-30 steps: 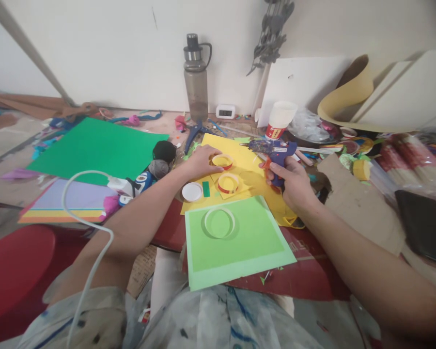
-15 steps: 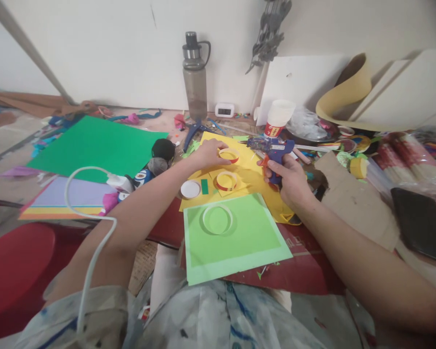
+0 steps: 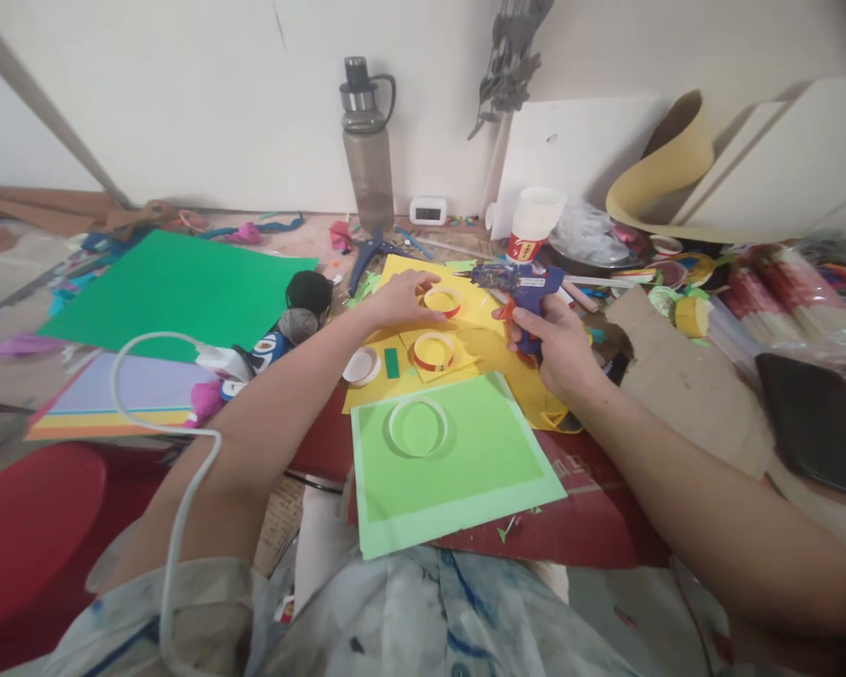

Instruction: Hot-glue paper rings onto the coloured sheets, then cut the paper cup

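My right hand (image 3: 570,350) grips a blue hot glue gun (image 3: 538,293) by its handle, fingers at the orange trigger, nozzle pointing left. My left hand (image 3: 403,299) is curved with fingers apart beside a red-and-white paper ring (image 3: 442,302) on yellow paper (image 3: 483,353). Whether a fingertip still touches that ring is hard to see. Nearer to me sits a second paper ring (image 3: 433,352), yellow and red inside. Left of it lie a small green strip (image 3: 392,363) and a white round piece (image 3: 362,366). A pale ring (image 3: 418,428) rests on light green paper (image 3: 479,470).
A white cable (image 3: 176,527) crosses over my left forearm. Behind stand a grey bottle (image 3: 368,160), a small digital clock (image 3: 429,212) and a paper cup (image 3: 534,226). Green sheet (image 3: 183,291) lies left; cardboard (image 3: 691,395) and a dark phone (image 3: 818,423) lie right.
My left fingers have loosened from the red-and-white ring, which now sits on the yellow paper. The glue gun stays in my right hand. The view has shifted slightly.
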Demonstrator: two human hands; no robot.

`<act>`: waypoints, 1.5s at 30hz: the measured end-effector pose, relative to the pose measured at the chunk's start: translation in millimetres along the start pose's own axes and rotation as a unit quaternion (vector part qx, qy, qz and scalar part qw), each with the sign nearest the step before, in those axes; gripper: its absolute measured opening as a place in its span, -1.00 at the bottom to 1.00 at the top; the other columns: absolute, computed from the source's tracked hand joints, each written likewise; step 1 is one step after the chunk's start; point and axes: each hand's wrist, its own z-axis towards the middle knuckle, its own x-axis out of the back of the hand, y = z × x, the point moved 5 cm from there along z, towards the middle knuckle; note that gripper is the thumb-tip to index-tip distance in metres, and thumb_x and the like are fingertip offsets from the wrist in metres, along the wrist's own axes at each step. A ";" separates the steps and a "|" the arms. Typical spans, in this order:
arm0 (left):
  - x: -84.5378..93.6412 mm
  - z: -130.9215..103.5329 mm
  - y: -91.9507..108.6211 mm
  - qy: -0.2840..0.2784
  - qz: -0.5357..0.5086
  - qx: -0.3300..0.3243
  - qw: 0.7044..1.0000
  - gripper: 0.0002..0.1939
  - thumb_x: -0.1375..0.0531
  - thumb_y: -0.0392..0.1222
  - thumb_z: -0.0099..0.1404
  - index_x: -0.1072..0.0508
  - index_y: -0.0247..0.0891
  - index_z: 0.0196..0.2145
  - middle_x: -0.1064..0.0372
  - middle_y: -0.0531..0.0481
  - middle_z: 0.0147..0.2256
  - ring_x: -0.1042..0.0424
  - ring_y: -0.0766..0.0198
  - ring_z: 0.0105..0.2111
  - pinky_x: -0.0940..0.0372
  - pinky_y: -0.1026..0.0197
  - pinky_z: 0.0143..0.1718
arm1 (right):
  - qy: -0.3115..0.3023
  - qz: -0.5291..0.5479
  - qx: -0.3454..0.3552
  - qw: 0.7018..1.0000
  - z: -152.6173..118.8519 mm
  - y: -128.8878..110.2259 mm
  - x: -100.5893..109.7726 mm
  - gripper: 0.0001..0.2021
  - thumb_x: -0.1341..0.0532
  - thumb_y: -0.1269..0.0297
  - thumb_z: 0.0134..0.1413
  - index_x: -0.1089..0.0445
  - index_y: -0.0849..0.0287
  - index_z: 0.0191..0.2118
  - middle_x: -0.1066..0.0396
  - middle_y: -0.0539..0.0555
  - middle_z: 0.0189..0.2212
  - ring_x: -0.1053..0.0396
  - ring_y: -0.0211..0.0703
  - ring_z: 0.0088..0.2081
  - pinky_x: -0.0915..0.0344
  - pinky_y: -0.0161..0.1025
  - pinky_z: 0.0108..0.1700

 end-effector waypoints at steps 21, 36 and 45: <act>3.8 -9.6 2.1 0.020 -0.007 -0.065 0.998 -0.36 -0.43 0.17 0.14 -0.58 -0.25 0.08 -0.52 -0.22 0.16 -0.45 -0.05 0.17 -0.31 -0.04 0.24 | 0.000 0.002 0.003 1.000 -0.3 0.4 -0.9 -0.66 -0.46 0.07 -0.09 -0.34 0.04 -0.30 -0.39 -0.11 -0.56 -0.25 -0.29 -0.60 0.02 -0.31 -0.63; -0.7 -11.0 -2.1 -0.008 0.004 -0.075 0.997 -0.29 -0.47 0.11 0.08 -0.57 -0.21 0.15 -0.50 -0.20 0.18 -0.44 -0.11 0.22 -0.28 -0.14 0.33 | -0.012 0.004 -0.022 1.000 -1.4 -0.9 -3.3 -0.64 -0.45 0.03 -0.09 -0.33 0.03 -0.28 -0.37 -0.10 -0.56 -0.23 -0.27 -0.56 0.01 -0.30 -0.61; -2.0 -10.8 -6.4 -0.007 -0.017 -0.072 0.997 -0.22 -0.48 0.12 0.05 -0.52 -0.20 0.19 -0.50 -0.19 0.18 -0.46 -0.09 0.19 -0.30 -0.15 0.33 | -0.002 0.012 -0.005 1.000 0.4 -1.6 -2.9 -0.66 -0.44 0.05 -0.09 -0.31 0.04 -0.29 -0.36 -0.13 -0.58 -0.24 -0.30 -0.57 -0.03 -0.31 -0.58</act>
